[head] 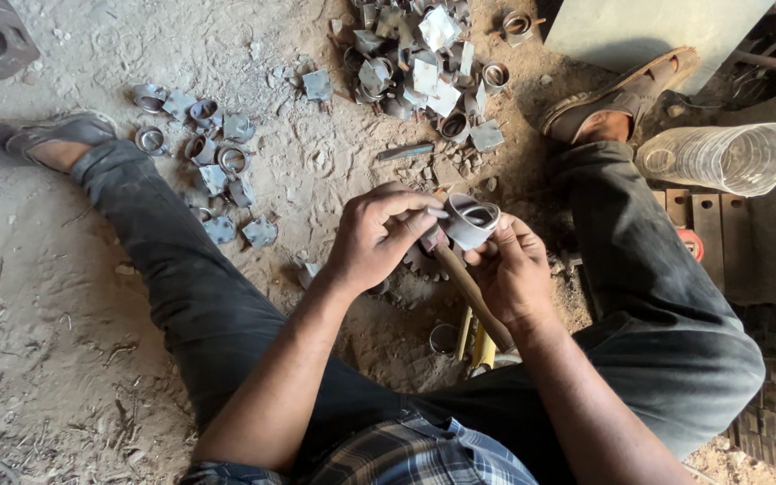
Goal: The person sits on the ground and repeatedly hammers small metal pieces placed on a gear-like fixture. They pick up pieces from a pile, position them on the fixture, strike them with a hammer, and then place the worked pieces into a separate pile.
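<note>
While both hands meet over the lap, we record the following.

Piece in hand: we see a curled grey metal ring (473, 218), open end up, held between the knees above the dirt floor (65, 350).
Left hand: the left hand (377, 235) is closed on the ring's near side, fingers curled over it, thumb toward the rim.
Right hand: the right hand (511, 269) is clamped around the ring from below and right; we note a wooden handle (471, 292) running down from under the ring past this palm. Whether the palm also grips the handle, we cannot tell.
Head of the tool: hidden behind the fingers; we leave its kind unstated.
Left heap: a scatter of small metal rings with flat plates (213, 166) lies on the floor beside the left leg, spread thinly.
Far heap: a denser pile of similar metal pieces (424, 67) lies ahead of the hands, many with pale square plates showing.
Progress, our judgement: two heaps lie in view and one piece is in hand. Which heap is worked stock and which is waiting we cannot tell, so no share done can be given.
Surroundings: a clear ribbed plastic jar (720, 157) lies on its side by the right knee; sandals (626, 94) are on both feet; a loose metal bar (406, 151) lies between the heaps.
</note>
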